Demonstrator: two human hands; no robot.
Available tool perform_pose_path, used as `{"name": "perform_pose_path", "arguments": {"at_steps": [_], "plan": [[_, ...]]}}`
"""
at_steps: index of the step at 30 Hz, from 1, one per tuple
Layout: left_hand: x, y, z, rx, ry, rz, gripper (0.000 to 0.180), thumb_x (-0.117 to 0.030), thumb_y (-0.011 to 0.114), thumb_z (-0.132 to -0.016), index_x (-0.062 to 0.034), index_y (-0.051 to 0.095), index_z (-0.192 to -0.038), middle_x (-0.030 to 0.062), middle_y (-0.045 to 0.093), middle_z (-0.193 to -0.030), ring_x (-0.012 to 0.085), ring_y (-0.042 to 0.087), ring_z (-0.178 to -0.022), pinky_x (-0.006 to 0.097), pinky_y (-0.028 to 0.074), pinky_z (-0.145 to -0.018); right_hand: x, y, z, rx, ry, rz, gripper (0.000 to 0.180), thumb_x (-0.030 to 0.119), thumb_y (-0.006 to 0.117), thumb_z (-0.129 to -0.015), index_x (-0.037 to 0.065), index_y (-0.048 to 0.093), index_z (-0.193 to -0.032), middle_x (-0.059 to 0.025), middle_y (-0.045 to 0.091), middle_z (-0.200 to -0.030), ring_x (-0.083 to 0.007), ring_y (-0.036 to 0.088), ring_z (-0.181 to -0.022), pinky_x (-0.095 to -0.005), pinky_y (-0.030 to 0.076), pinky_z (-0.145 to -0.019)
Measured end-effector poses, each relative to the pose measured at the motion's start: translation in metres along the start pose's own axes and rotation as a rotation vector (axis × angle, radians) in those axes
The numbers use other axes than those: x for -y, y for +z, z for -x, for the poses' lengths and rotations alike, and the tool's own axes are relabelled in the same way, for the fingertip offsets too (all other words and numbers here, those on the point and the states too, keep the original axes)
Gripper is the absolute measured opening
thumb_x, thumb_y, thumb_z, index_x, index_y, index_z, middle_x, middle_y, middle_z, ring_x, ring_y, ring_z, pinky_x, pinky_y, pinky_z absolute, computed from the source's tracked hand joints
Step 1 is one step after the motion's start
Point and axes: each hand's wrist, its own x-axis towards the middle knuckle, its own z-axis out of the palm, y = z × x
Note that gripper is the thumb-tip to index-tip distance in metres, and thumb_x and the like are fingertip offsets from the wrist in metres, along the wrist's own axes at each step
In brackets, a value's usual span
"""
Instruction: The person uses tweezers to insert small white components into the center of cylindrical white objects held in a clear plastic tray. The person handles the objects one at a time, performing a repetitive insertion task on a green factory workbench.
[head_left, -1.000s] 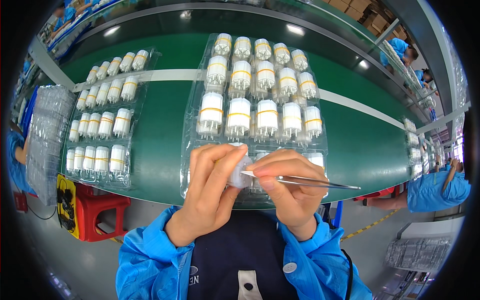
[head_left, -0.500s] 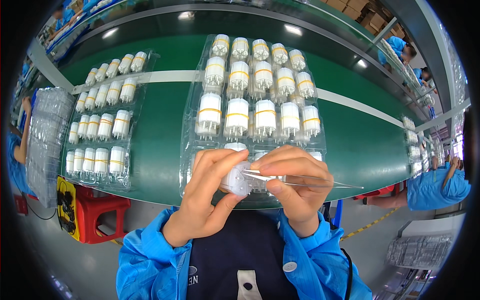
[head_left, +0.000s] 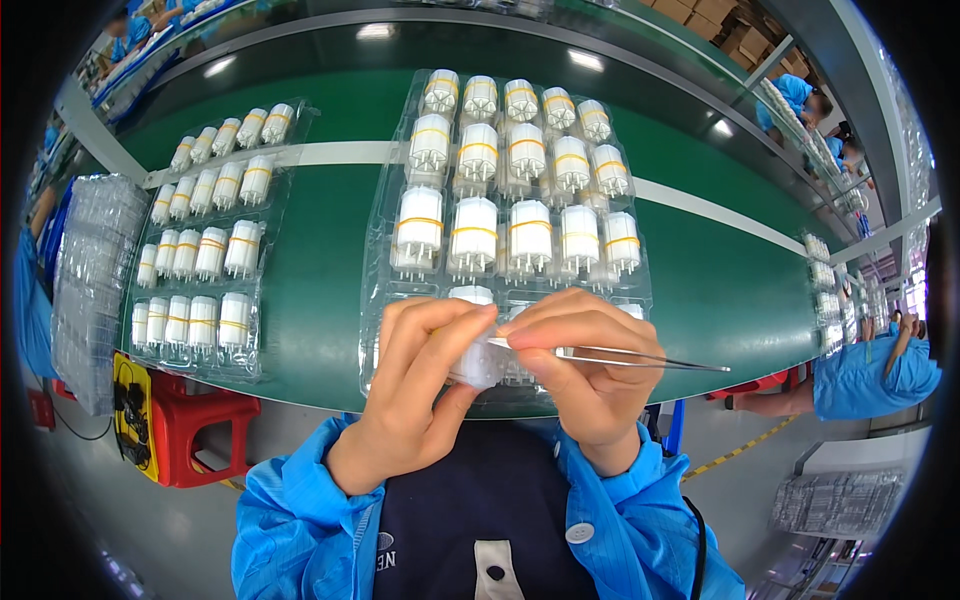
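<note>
My left hand (head_left: 412,385) is closed around a white cylindrical part (head_left: 478,366), its end face turned toward my right hand. Between thumb and fingers, my right hand (head_left: 590,370) pinches metal tweezers (head_left: 650,357). The tweezers' tips are at the part's end face, partly covered by my fingers, and their rear end points right. Beyond my hands lies a clear plastic tray (head_left: 378,250) holding rows of similar white cylinders (head_left: 474,232) with yellow bands and metal pins. My hands cover much of its nearest row.
A second clear tray of banded cylinders (head_left: 198,250) is on the green worktop (head_left: 325,240) at left. Stacked clear trays (head_left: 95,290) stand at the left edge, near a red stool (head_left: 205,430). Co-workers in blue (head_left: 868,370) are around the sides.
My right fingers and the tweezers have shifted slightly; the tweezers' arms look closer together. The cylinder in my left hand has tilted a little. At far left, a co-worker's arm has moved.
</note>
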Motion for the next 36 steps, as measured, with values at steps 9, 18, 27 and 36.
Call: {"name": "perform_pose_path", "arguments": {"at_steps": [9, 18, 27, 36], "plan": [[0.008, -0.002, -0.003, -0.043, 0.018, -0.046, 0.052, 0.006, 0.070, -0.072, 0.0003, 0.052, -0.120, 0.0192, 0.055, -0.120, 0.0317, 0.056, -0.103, 0.041, 0.044, -0.091, -0.002, 0.000, 0.004, -0.133, 0.076, -0.266, 0.017, 0.002, 0.073, -0.078, -0.001, 0.072, -0.095, -0.0146, 0.071, -0.090, -0.0227, 0.068, -0.080, -0.0310, 0.053, -0.069], [0.000, 0.014, 0.005, -0.088, -0.174, 0.219, 0.067, 0.012, 0.068, -0.069, 0.0016, 0.046, -0.130, 0.0206, 0.051, -0.122, 0.0342, 0.052, -0.110, 0.040, 0.043, -0.093, 0.003, 0.011, 0.019, -0.189, 0.160, -0.212, 0.018, 0.000, 0.070, -0.080, -0.003, 0.069, -0.098, -0.0175, 0.070, -0.095, -0.0241, 0.067, -0.087, -0.0324, 0.053, -0.077], [0.000, 0.018, 0.013, -0.131, -0.165, 0.124, 0.068, 0.015, 0.065, -0.066, 0.0019, 0.050, -0.131, 0.0202, 0.046, -0.119, 0.0340, 0.049, -0.107, 0.039, 0.043, -0.091, 0.007, 0.011, 0.019, -0.156, 0.094, -0.162, 0.015, -0.001, 0.069, -0.082, -0.004, 0.069, -0.097, -0.0174, 0.071, -0.094, -0.0245, 0.068, -0.085, -0.0325, 0.054, -0.075], [0.000, 0.019, 0.011, -0.142, -0.126, 0.088, 0.069, 0.018, 0.061, -0.064, 0.0017, 0.051, -0.130, 0.0207, 0.045, -0.119, 0.0331, 0.050, -0.105, 0.039, 0.044, -0.089, -0.001, 0.011, 0.017, -0.123, 0.046, -0.149, 0.015, -0.001, 0.070, -0.081, -0.004, 0.069, -0.096, -0.0149, 0.072, -0.092, -0.0249, 0.068, -0.082, -0.0326, 0.054, -0.072]]}}
